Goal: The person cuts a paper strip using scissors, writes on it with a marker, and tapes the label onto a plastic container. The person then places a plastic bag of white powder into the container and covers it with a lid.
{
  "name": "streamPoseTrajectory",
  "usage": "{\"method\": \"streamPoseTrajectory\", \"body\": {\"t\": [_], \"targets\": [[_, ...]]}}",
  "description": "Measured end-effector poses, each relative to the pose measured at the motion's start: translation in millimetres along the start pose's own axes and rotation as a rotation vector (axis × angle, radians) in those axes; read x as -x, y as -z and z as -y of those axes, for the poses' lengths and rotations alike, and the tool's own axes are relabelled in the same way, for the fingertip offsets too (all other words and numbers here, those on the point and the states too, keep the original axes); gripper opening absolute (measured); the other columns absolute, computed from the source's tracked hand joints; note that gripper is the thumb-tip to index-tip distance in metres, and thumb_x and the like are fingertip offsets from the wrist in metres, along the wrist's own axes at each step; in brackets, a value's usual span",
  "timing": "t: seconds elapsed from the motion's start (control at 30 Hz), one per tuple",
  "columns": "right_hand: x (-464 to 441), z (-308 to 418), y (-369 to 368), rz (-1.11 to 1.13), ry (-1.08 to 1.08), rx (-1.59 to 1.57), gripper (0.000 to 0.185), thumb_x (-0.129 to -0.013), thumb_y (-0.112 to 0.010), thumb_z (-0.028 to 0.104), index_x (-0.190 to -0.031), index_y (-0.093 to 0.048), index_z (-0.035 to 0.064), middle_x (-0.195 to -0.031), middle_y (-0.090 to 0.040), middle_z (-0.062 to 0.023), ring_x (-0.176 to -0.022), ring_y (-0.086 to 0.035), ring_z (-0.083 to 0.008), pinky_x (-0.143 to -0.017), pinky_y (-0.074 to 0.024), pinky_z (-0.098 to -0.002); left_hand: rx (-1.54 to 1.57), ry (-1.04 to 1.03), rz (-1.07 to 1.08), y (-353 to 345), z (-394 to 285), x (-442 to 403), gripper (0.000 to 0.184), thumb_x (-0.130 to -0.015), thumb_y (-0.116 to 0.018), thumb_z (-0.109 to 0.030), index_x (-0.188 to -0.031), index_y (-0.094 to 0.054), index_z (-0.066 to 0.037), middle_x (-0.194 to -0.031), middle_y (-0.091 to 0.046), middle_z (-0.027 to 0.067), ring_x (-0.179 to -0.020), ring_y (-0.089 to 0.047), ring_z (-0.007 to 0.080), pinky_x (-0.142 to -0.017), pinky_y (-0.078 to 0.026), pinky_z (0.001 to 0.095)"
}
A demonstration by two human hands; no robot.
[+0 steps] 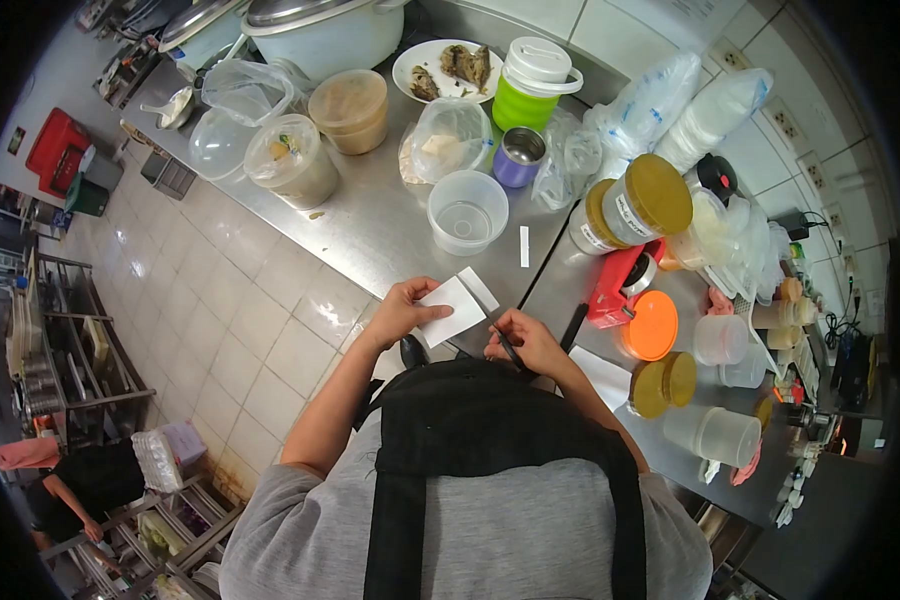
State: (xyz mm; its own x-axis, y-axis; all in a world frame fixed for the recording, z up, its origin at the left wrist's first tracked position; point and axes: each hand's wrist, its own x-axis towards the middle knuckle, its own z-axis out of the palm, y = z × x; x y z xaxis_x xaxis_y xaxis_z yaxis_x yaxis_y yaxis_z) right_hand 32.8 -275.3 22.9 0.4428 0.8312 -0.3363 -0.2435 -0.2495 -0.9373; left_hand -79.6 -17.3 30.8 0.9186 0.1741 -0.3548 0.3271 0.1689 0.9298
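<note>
- L hand (pixel 400 312) is pinching white paper (pixel 454 314) at its L side, thumb on top.
- R hand (pixel 532 342) is gripping a black cutter (pixel 510 351); can't tell if scissors or knife.
- Paper is sitting btwn the hands, up off the tabletop (pixel 370 235) near its front edge; a narrow strip (pixel 479 288) is showing along its far R side, w/ the cutter's dark blade running btwn.
- White sheet (pixel 602 378) is lying just R of the R forearm.
- Orange lid (pixel 650 325) is standing out beyond the sheet, beside a red item (pixel 610 288).
- Clear tub (pixel 467 212) is standing ahead of the paper; white slip (pixel 524 246) is lying just R of it.
- Purple cup (pixel 519 158) is standing behind the tub, green jug (pixel 530 95) behind the cup.
- Jars w/ mustard lids (pixel 658 193) are standing R of the slip.
- Lidded tubs (pixel 348 110) are standing far L, w/ food inside.
- Plate (pixel 406 70) is holding cooked pcs. L of the jug; big pot (pixel 320 45) is standing next to it.
- Person in black (pixel 95 480) is working by racks, well off to L.
</note>
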Motion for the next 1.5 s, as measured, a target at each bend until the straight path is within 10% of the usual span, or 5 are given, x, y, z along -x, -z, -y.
{"method": "streamPoseTrajectory", "body": {"t": [0.27, 0.6, 0.93, 1.13, 1.5], "targets": [[-6, -19, 9, -0.057, 0.052, 0.028, 0.033, -0.081, -0.084, 0.009, -0.099, -0.057, 0.0038, -0.080, -0.059, 0.0034, -0.070, -0.054, -0.0021, -0.059, -0.0397, -0.0192, -0.498, -0.228, -0.177, -3, -9, -8, 0.029, -0.085, -0.077, -0.018, -0.110, -0.068, -0.005, -0.100, -0.073, 0.0085, -0.095, -0.069, 0.0187, -0.087, -0.054, 0.0341], [-3, -1, 18, -0.114, 0.019, 0.305, 0.041, -0.074, -0.090, 0.020, -0.093, -0.056, 0.0055, -0.067, -0.049, 0.0056, -0.059, -0.040, -0.0018, -0.050, -0.0279, -0.0237, -0.344, -0.272, 0.333, 2, -27, -56, 0.015, -0.096, -0.062, -0.007, -0.108, -0.071, -0.004, -0.115, -0.069, 0.0032, -0.106, -0.062, 0.0134, -0.097, -0.049, 0.0331], [-3, 22, 18, -0.142, -0.024, 0.499, 0.048, -0.071, -0.092, 0.029, -0.093, -0.057, 0.0039, -0.062, -0.050, -0.0004, -0.055, -0.043, -0.0085, -0.051, -0.0332, -0.0286, -0.313, -0.192, 0.380, 1, -18, -72, 0.022, -0.097, -0.056, -0.001, -0.113, -0.071, -0.003, -0.112, -0.069, 0.0026, -0.106, -0.062, 0.0119, -0.097, -0.046, 0.0284], [-2, 20, 20, -0.153, 0.008, 0.707, 0.051, -0.068, -0.090, 0.027, -0.098, -0.059, 0.0019, -0.081, -0.062, -0.0169, -0.078, -0.064, -0.0354, -0.071, -0.0493, -0.0427, -0.167, -0.193, 0.294, -5, -10, -70, 0.020, -0.096, -0.058, -0.001, -0.111, -0.071, -0.002, -0.111, -0.069, 0.0031, -0.103, -0.063, 0.0120, -0.093, -0.048, 0.0278], [4, 26, 8, -0.395, 0.027, 0.962, 0.043, -0.072, -0.082, 0.013, -0.103, -0.055, 0.0030, -0.106, -0.057, -0.0188, -0.106, -0.060, -0.0388, -0.086, -0.0515, -0.0470, -0.089, -0.085, -0.095, -31, 6, -49, 0.016, -0.090, -0.072, -0.006, -0.104, -0.071, 0.000, -0.095, -0.074, 0.0081, -0.089, -0.070, 0.0137, -0.078, -0.056, 0.0272]]}}
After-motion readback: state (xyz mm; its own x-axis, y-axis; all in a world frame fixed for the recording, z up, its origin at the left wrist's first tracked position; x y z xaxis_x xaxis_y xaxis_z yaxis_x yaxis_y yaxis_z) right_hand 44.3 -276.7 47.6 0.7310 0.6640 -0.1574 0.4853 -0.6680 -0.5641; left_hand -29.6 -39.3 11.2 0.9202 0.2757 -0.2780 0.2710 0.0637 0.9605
